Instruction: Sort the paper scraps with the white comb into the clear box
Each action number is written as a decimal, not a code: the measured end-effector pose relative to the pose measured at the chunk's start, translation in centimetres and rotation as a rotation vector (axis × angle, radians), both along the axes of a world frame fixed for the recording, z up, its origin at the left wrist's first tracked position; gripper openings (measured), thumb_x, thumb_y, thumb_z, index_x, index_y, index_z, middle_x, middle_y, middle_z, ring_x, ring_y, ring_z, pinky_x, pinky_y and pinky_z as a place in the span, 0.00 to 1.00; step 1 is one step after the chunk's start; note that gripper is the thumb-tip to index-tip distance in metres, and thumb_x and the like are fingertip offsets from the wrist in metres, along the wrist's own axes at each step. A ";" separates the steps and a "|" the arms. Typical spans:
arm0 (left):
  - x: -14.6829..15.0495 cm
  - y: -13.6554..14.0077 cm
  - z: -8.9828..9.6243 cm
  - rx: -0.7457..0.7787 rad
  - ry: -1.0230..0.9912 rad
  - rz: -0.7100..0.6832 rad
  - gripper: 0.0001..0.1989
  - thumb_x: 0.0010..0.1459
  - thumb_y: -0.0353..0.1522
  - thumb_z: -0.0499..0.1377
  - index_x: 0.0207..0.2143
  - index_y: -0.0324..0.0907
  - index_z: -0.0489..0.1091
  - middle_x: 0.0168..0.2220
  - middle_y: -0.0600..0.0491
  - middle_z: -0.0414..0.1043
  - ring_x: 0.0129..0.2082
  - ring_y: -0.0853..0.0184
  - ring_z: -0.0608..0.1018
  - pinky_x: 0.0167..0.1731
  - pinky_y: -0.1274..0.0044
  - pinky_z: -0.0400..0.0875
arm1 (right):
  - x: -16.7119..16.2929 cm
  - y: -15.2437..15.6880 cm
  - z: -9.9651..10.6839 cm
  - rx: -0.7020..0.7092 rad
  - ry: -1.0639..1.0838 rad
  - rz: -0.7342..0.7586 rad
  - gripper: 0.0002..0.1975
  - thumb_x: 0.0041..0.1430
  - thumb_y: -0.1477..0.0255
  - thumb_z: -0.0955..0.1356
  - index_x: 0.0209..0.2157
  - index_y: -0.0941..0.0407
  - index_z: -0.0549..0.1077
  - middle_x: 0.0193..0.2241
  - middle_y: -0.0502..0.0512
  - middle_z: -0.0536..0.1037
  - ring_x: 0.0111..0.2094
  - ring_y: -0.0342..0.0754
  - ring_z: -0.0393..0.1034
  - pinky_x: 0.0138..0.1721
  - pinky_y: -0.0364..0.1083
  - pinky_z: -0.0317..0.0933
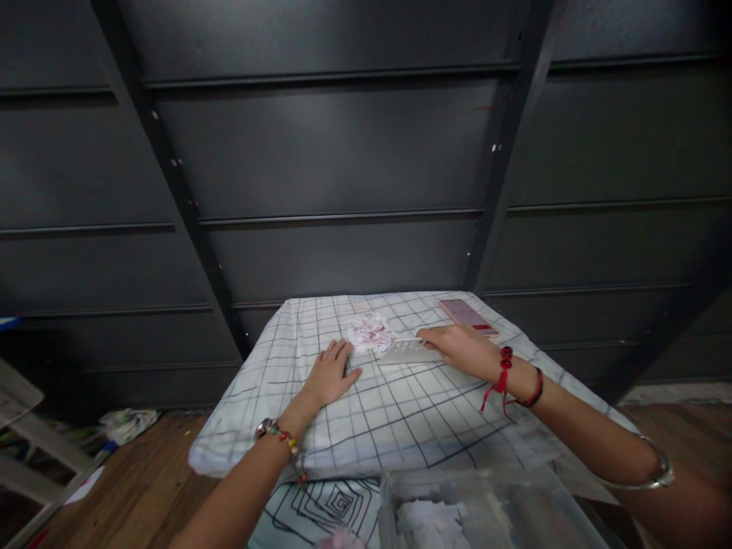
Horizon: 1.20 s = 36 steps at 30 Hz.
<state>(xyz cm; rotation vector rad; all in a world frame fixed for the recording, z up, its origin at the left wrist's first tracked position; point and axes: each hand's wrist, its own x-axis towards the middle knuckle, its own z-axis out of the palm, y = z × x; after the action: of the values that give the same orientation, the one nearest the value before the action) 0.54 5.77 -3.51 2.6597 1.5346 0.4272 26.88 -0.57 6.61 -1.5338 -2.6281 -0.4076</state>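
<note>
My left hand [330, 376] lies on a white checked cloth [366, 427], its fingers stretched out and the thumb apart, holding nothing. Just beyond its fingertips is a small heap of white and pink scraps [370, 332], perhaps paper. In my right hand [457, 349] I grip one end of a flat pale plate with a row of holes [407, 351]. The plate's long edge is down at the cloth, and its left end is close to the heap. My fingers hide its right end, and I cannot tell its exact kind.
A pink phone [467, 316] lies at the cloth's back right. Nearest me stands a clear plastic box [515, 496] with white paper scraps [431, 522]. A dark panelled wall [343, 152] rises behind the table. A pale stool-like frame [34, 465] stands at left.
</note>
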 end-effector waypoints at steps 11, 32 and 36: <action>-1.1 -1.9 2.0 0.083 -0.146 -0.073 0.22 0.59 0.36 0.46 0.54 0.36 0.56 0.56 0.45 0.56 0.56 0.64 0.60 0.55 0.73 0.53 | -1.3 -2.6 0.4 -0.081 0.020 0.090 0.12 0.56 0.78 0.58 0.39 0.57 0.68 0.34 0.55 0.76 0.34 0.46 0.70 0.30 0.42 0.56; -9.8 -5.5 1.5 -0.085 0.134 -0.230 0.27 0.60 0.46 0.44 0.59 0.47 0.50 0.61 0.52 0.44 0.60 0.61 0.51 0.56 0.68 0.47 | -3.6 -5.5 0.3 -0.108 0.057 0.129 0.20 0.51 0.82 0.57 0.45 0.56 0.66 0.31 0.54 0.76 0.31 0.46 0.70 0.28 0.42 0.56; -9.6 -5.9 1.6 -0.075 0.155 -0.209 0.26 0.60 0.46 0.43 0.58 0.46 0.52 0.61 0.51 0.46 0.60 0.62 0.51 0.56 0.68 0.46 | -3.8 -5.4 0.4 -0.088 0.106 0.196 0.18 0.53 0.80 0.58 0.45 0.55 0.66 0.30 0.53 0.76 0.30 0.45 0.69 0.29 0.41 0.57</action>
<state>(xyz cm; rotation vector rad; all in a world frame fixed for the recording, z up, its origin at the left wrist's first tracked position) -9.03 -0.14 -1.92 2.8120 1.2582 0.1530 23.04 -5.97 7.01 -1.2639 -2.7118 -0.1928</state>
